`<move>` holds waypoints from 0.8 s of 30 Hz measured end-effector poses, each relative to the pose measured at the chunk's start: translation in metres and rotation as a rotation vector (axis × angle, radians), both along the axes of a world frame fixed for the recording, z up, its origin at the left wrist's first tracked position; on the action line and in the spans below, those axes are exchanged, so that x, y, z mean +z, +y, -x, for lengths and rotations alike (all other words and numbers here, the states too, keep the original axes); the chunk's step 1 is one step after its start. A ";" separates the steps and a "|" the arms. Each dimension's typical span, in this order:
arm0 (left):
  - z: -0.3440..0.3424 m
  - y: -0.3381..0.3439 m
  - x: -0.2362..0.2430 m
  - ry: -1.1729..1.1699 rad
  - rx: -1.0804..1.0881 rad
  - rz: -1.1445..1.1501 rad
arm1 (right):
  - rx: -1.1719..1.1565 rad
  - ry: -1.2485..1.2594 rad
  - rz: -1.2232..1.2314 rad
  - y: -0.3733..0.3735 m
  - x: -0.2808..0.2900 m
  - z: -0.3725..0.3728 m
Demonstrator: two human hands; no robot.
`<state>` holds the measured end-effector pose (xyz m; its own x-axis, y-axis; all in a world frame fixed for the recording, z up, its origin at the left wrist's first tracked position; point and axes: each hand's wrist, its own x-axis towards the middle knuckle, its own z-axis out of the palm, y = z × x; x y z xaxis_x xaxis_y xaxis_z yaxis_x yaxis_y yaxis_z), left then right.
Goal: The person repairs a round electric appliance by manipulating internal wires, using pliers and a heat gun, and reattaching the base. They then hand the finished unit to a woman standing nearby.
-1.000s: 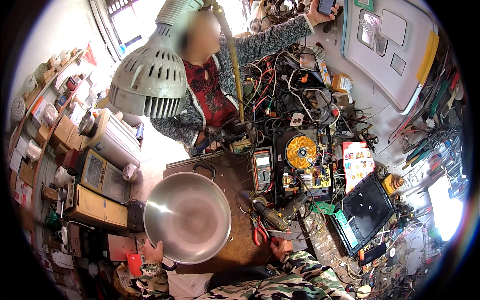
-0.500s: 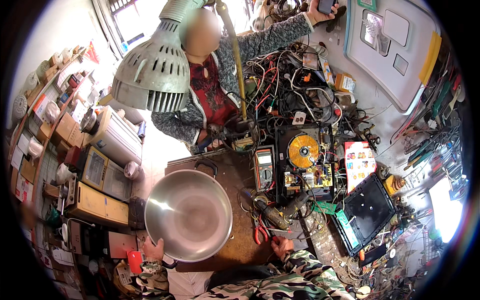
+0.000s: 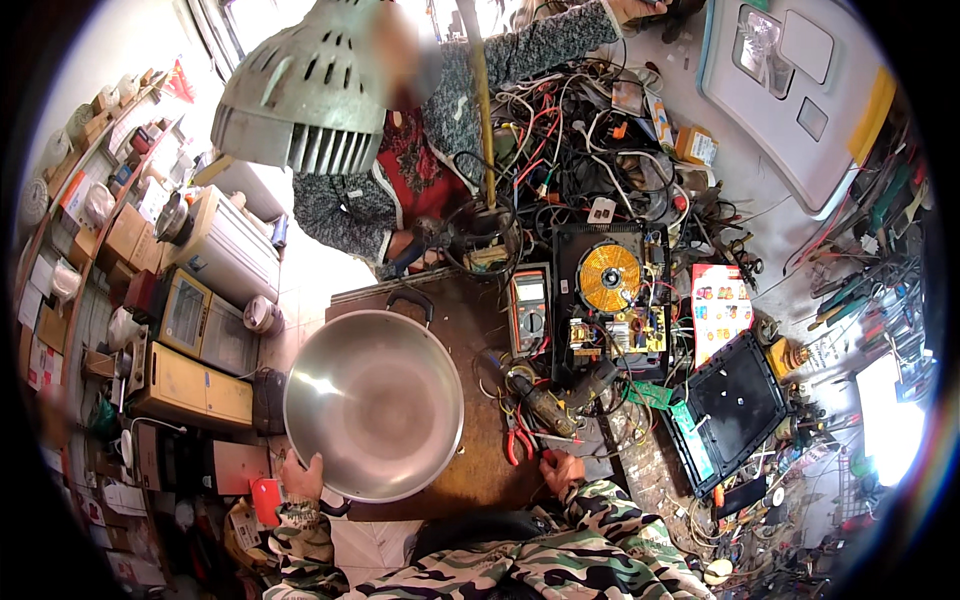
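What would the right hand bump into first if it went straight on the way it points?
Probably the red-handled pliers on the brown tabletop, ahead and leftward of the right hand. Its height is hard to judge, so it might pass over them.

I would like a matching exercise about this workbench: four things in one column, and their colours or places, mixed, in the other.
Things
1. pan
2. multimeter
3. flat coil
4. pliers

Descriptions
a. orange-yellow, in the open black appliance
b. red-handled, nearer to the right hand than to the left
c. just left of the appliance, with a dial
d. silver, with the left hand at its edge

Pairs: 1-d, 2-c, 3-a, 4-b
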<state>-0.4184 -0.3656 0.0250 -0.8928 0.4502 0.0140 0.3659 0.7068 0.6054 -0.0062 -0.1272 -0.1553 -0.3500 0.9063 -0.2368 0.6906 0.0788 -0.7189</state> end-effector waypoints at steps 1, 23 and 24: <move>-0.002 0.002 0.004 0.006 0.010 0.019 | -0.006 0.010 -0.011 0.000 -0.002 0.000; 0.000 -0.006 -0.004 -0.015 -0.004 -0.028 | -0.006 -0.044 -0.006 0.000 -0.001 0.002; 0.000 -0.004 -0.002 -0.011 -0.019 -0.039 | -0.007 -0.024 -0.015 0.003 -0.001 0.006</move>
